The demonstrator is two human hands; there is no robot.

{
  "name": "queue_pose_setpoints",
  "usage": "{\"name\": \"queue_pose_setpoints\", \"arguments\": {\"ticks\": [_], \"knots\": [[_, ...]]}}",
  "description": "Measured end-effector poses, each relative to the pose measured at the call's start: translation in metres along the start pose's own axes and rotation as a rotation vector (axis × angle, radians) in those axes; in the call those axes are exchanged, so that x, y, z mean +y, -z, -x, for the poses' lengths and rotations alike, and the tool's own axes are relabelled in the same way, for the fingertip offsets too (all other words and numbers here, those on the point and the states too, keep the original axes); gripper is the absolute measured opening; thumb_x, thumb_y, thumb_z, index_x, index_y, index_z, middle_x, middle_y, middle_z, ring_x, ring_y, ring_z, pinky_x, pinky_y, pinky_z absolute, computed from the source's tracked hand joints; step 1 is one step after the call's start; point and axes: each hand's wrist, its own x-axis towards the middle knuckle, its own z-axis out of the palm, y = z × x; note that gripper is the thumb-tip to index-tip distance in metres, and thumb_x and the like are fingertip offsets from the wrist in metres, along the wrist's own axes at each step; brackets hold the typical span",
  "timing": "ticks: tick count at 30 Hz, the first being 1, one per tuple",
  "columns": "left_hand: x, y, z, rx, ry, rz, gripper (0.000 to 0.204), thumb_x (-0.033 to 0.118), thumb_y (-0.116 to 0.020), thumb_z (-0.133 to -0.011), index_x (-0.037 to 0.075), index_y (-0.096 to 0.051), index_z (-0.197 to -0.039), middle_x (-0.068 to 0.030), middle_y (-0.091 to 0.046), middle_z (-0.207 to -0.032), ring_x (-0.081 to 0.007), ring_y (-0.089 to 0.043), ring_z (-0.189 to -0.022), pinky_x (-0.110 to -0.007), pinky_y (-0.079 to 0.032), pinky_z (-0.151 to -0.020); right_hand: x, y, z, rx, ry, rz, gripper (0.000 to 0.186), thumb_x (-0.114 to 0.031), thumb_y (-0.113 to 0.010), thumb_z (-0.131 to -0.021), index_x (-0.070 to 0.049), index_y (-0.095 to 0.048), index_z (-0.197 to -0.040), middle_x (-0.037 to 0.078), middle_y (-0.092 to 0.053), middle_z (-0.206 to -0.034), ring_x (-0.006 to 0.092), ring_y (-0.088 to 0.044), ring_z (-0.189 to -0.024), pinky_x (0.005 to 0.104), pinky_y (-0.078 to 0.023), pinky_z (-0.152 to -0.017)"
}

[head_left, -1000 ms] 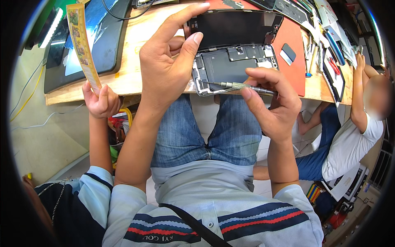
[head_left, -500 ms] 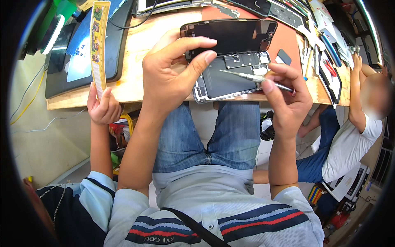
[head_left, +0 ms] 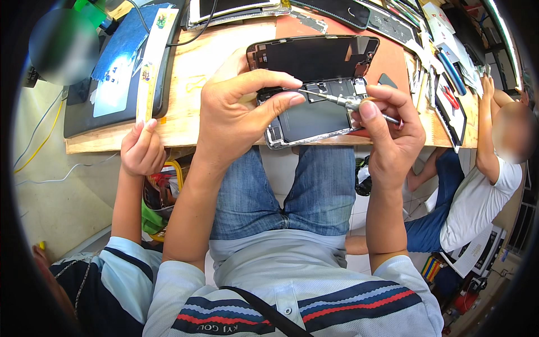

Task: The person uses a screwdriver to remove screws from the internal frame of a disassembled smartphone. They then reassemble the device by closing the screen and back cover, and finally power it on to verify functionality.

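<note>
Wooden counter point(head_left: 224, 50) fills the upper part of the view, seen from above by a seated person in blue jeans and a pale striped shirt; a dark laptop-like slab point(head_left: 112, 84) with a blue cloth on it sits at the counter's left end, and a red work mat point(head_left: 401, 64) lies under the job at centre right; beyond the mat, a clutter of tools and trays point(head_left: 443, 78) runs along the right side; an opened smartphone point(head_left: 314, 92) lies at the near edge of the counter, just above the person's knees, its black screen panel hinged up and back so the inner parts and flat battery are exposed; the person's left hand point(head_left: 236, 121) rests over the phone's left side, thumb and forefinger partly spread and pressed on the frame, steadying it rather than closing around it; the right hand point(head_left: 390, 129) is closed in a pinching grip on a thin metal screwdriver point(head_left: 337, 101), whose tip points left into the upper part of the phone's body, close to the left forefinger; at lower left another person's small hand point(head_left: 140, 149), sleeve pale blue, holds up a long yellow printed strip point(head_left: 151, 62) against the counter's front edge; at the right a further person in a white shirt sits beside the counter, one arm raised to it.
</note>
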Motion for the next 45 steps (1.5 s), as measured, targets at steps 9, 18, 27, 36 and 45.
{"name": "queue_pose_setpoints", "arguments": {"ticks": [9, 18, 27, 36, 45], "knots": [[-0.001, 0.000, -0.001, 0.009, -0.059, -0.014, 0.017, 0.002, -0.086, -0.077, 0.002, -0.080, -0.092, -0.0084, -0.071, -0.089, -0.0183, -0.064, -0.085, -0.029, -0.049, -0.074, 0.001, -0.002, 0.000, -0.003, 0.008, 0.005, 0.028, -0.004, -0.075, -0.095, 0.003, -0.065, -0.119, 0.007, -0.072, -0.092, 0.0073, -0.067, -0.084, 0.0184, -0.052, -0.071], [-0.004, -0.001, -0.001, 0.020, -0.076, 0.002, 0.017, 0.001, -0.086, -0.076, 0.003, -0.081, -0.092, -0.0088, -0.071, -0.090, -0.0192, -0.065, -0.086, -0.030, -0.050, -0.074, 0.000, 0.000, -0.001, -0.009, 0.002, 0.052, 0.029, -0.003, -0.076, -0.093, 0.003, -0.065, -0.120, 0.005, -0.071, -0.091, 0.0056, -0.065, -0.082, 0.0172, -0.048, -0.067], [-0.005, -0.002, 0.000, 0.021, -0.076, 0.018, 0.017, 0.001, -0.086, -0.075, 0.002, -0.080, -0.091, -0.0094, -0.072, -0.091, -0.0198, -0.066, -0.089, -0.030, -0.051, -0.077, -0.006, 0.003, -0.010, -0.054, 0.003, 0.101, 0.036, 0.002, -0.077, -0.088, 0.003, -0.065, -0.123, 0.006, -0.069, -0.094, 0.0057, -0.063, -0.084, 0.0189, -0.048, -0.069], [-0.003, 0.001, -0.001, -0.004, -0.096, -0.044, 0.017, 0.000, -0.086, -0.076, 0.001, -0.080, -0.091, -0.0094, -0.071, -0.095, -0.0185, -0.067, -0.088, -0.029, -0.051, -0.076, -0.011, 0.006, -0.018, -0.102, 0.087, 0.191, 0.038, 0.001, -0.078, -0.086, 0.002, -0.067, -0.122, 0.004, -0.070, -0.094, 0.0054, -0.062, -0.083, 0.0198, -0.047, -0.070], [-0.005, -0.001, 0.001, 0.011, -0.054, -0.017, 0.035, 0.003, -0.092, -0.071, 0.000, -0.078, -0.103, -0.0098, -0.070, -0.104, -0.0191, -0.068, -0.097, -0.030, -0.053, -0.084, -0.023, 0.013, -0.033, -0.172, 0.218, 0.306, 0.036, 0.000, -0.078, -0.087, 0.002, -0.068, -0.121, 0.005, -0.071, -0.093, 0.0079, -0.066, -0.086, 0.0220, -0.052, -0.077]]}}
